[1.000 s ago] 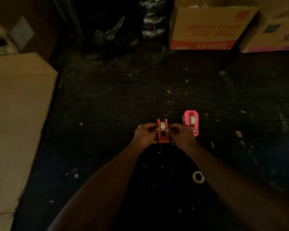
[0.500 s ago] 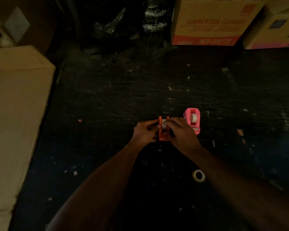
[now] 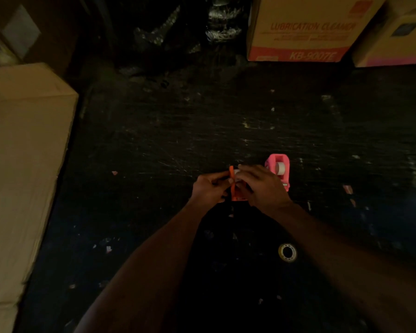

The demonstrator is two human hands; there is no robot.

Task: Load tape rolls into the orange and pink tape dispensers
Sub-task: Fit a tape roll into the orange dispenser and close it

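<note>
Since a second ago the right hand (image 3: 262, 186) has slid over the orange dispenser (image 3: 235, 192), fingers curled on its tape roll (image 3: 237, 173); the left hand (image 3: 210, 187) pinches its side. Light, stiff plastic; grip the sidewalls. Pink dispenser (image 3: 277, 168) just right, loaded

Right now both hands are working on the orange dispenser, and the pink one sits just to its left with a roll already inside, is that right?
One detail is off: the head view shows the pink dispenser just to the right of the orange dispenser, not its left. The rest holds: the left hand and right hand are both on the orange one, and a roll sits inside the pink one.
</note>
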